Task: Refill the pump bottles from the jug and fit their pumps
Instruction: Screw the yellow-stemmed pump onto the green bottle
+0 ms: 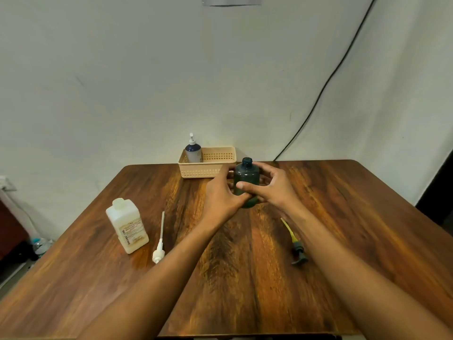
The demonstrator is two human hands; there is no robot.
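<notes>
Both the left hand [221, 192] and right hand [273, 186] clasped the uncapped dark green bottle [246, 176] near the table's [367, 217] far edge, its dark pump [297, 251] unfitted, while one pumped bottle [193, 150] already stood in the basket [215, 165].

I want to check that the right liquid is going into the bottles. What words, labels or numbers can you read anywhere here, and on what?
White jug, label: a line of large dark letters runs up its left edge, too blurred to read surely; the finer print is unreadable too.
Blue and white pump bottle in the basket: no readable text.
Dark green bottle held in both hands: no label visible.
</notes>
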